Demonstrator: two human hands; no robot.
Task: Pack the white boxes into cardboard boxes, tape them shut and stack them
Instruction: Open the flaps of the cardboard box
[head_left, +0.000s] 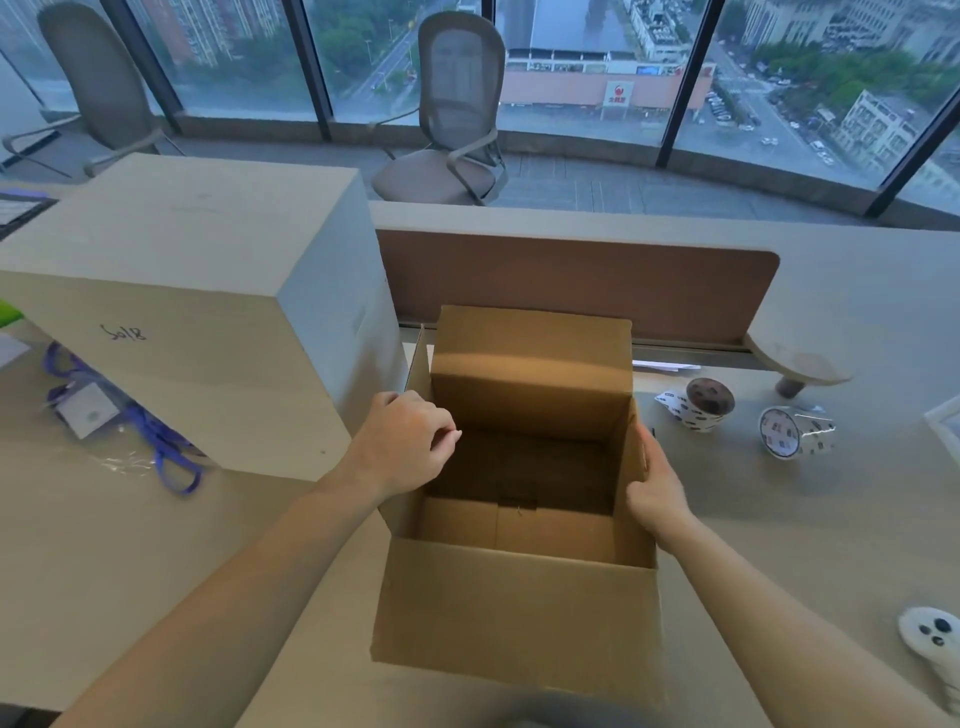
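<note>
An open brown cardboard box (519, 603) stands on the desk in front of me, its flaps up and its inside empty. My left hand (410, 441) rests on the box's left flap edge, fingers curled over it. My right hand (657, 486) presses flat against the right wall from outside, thumb over the rim. A large pale closed box (202, 317) with handwriting on its side stands to the left, touching the cardboard box. No small white boxes show.
Two rolls of printed tape (701, 402) (789, 431) lie on the desk (805, 519) to the right. A white controller (935, 639) sits at the right edge. Purple lanyards (156, 441) lie at left. A brown divider panel (571, 280) stands behind the box, office chairs (457, 114) beyond.
</note>
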